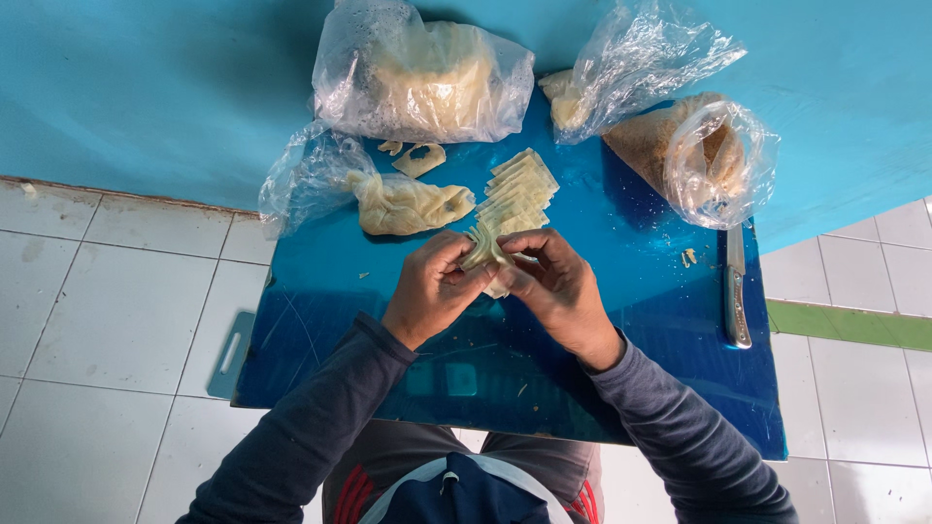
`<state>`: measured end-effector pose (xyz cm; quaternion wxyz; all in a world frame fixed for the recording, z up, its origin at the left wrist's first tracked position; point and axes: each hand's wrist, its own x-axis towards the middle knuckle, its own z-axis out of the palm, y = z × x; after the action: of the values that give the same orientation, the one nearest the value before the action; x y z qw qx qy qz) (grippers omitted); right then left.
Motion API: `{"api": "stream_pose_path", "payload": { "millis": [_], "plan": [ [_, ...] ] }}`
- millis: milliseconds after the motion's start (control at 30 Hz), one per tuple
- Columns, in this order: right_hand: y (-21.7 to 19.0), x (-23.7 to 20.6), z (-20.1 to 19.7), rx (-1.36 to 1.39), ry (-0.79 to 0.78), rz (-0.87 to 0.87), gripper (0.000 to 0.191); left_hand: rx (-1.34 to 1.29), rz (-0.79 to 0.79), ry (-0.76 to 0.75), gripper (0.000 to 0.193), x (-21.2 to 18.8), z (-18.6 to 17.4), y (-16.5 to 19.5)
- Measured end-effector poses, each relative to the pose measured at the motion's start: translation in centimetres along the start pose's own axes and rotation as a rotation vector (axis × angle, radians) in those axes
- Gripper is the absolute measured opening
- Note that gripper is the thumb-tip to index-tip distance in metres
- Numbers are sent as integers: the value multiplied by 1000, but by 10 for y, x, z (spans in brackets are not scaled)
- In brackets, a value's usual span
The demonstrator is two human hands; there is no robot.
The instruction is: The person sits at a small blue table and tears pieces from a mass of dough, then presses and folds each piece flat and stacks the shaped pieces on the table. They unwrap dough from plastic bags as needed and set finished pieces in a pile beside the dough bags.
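both hands, left hand (433, 288) and right hand (553, 281), pinch one wrapper (482, 250) between fingertips to fold it; wrapper stack (517, 189) just beyond, knife (736, 281) well right.

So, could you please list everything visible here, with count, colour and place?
cutting board: one, blue, on the white tiled floor against a blue wall.
plastic bags: four, clear, along the board's far edge; contents pale, one brownish.
folded dough sheets: a fanned stack, pale yellow, mid-board.
dough lump: one, pale yellow, left of the stack.
knife: one, metal, right edge of the board.
dough piece: one, pale, pinched by both hands.
left hand: fingers on the piece.
right hand: fingers on the piece.
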<state>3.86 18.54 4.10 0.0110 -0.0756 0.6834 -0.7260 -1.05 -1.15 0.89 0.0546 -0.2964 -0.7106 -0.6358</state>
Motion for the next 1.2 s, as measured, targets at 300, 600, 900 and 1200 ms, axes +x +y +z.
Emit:
{"api": "stream_pose_path", "payload": {
  "millis": [300, 600, 900, 1200],
  "plan": [
    [11, 5, -8, 215, 143, -60, 12, -305, -155, -9, 12, -2, 2, 2],
    [9, 2, -4, -27, 189, -131, 18, -547, -379, 33, 18, -6, 2, -16],
    [6, 3, -4, 403, 151, -65, 17, -530, -291, 7, 13, -8, 3, -15],
    [-9, 7, -9, 608, 173, 14, 17, -290, -70, 69, 21, -9, 3, -12]
  ]
}}
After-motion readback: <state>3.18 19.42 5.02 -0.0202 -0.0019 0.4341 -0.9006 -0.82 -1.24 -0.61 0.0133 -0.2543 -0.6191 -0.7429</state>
